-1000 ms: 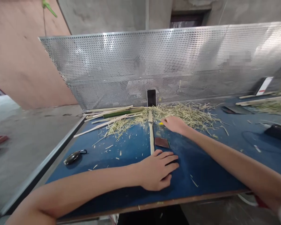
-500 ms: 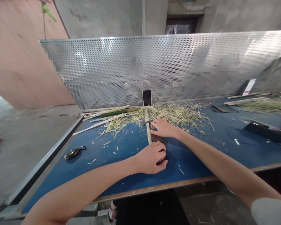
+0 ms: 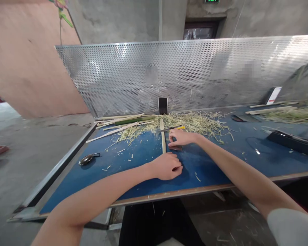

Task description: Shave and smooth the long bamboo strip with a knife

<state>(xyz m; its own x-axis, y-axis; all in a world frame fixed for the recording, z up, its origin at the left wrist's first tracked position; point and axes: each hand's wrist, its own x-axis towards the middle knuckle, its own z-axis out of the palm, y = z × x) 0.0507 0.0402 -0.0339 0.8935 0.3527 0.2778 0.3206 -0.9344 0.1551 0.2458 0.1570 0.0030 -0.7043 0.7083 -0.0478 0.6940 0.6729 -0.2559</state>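
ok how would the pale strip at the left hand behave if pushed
The pale strip looks narrow, so it's probably light; it lies nearly straight, so likely fairly stiff; its flat-looking shape probably makes rolling unlikely.

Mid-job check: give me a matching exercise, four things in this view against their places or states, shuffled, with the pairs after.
1. Right hand
2. Left hand
3. Phone
4. Dark oval thing

A. Standing before the perforated panel
B. On the left part of the blue tabletop
C. Holding the yellow-ended tool
D. At the near end of the central pale strip

Pairs: 1-C, 2-D, 3-A, 4-B.
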